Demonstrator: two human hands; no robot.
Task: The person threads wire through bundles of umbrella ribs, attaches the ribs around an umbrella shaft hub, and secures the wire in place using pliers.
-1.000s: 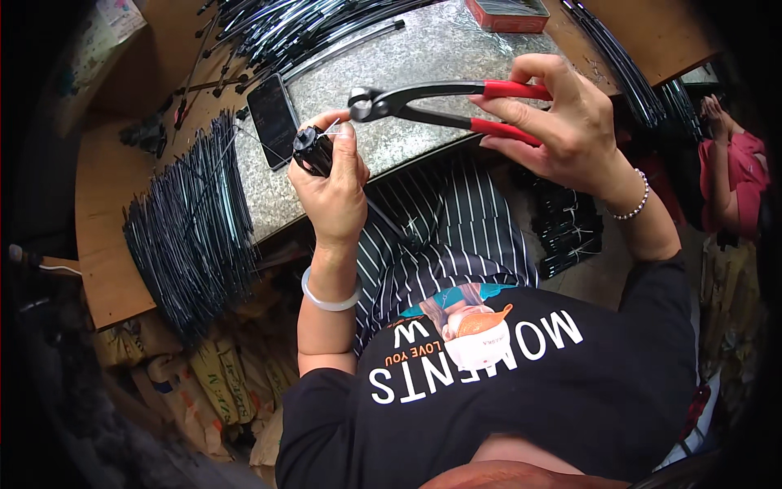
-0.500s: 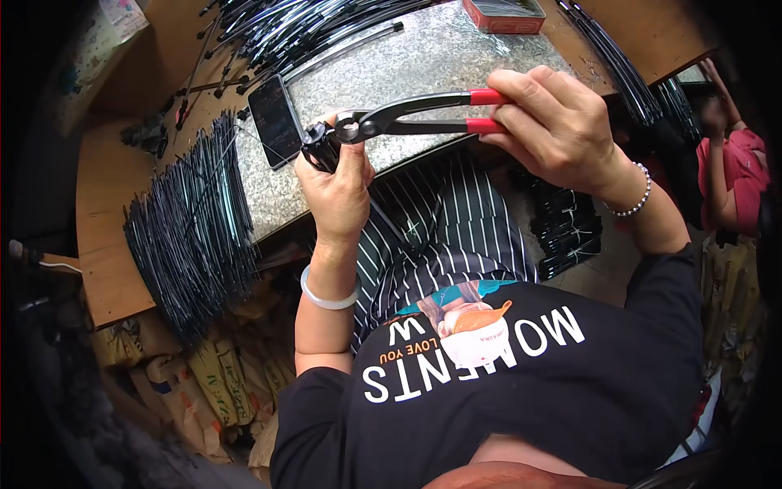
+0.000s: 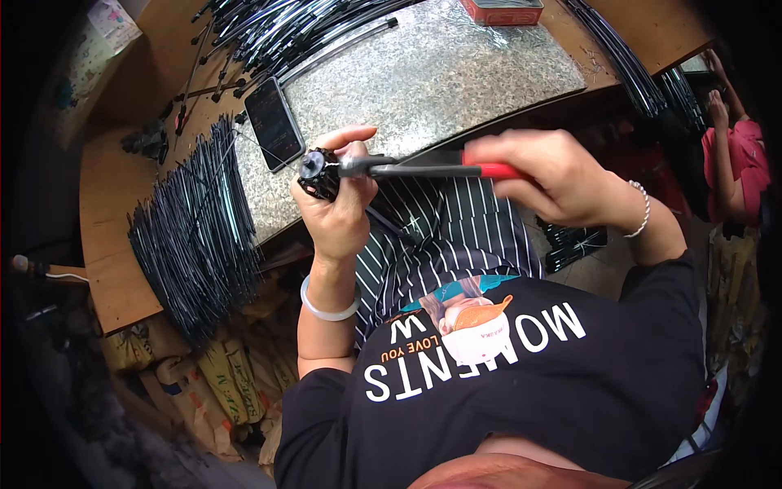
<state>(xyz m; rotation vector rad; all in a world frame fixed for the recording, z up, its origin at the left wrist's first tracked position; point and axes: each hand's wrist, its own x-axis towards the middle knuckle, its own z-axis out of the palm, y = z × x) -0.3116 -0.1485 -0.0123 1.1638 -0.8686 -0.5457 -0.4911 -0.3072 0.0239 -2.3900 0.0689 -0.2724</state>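
My left hand (image 3: 336,222) is closed around a black bundle (image 3: 319,181) of rods with a round grey end, perhaps an umbrella frame. My right hand (image 3: 558,178), blurred by motion, grips the red-sleeved handles of black pincers (image 3: 436,171). The jaws sit right beside the bundle at my left thumb. A thin silvery wire seems to run between the bundle and the jaws. The lower part of the bundle is hidden by my hand.
A speckled stone-like board (image 3: 391,85) lies on the wooden table. On it are a phone (image 3: 274,126) and a red box (image 3: 505,11). Thin black rods (image 3: 195,228) lie at left; larger black rods (image 3: 285,37) lie behind. Another person in pink (image 3: 740,167) is at far right.
My right hand has swung the pincers' handles down toward me and they now blur. My left hand has tipped the bundle so its round end faces up.
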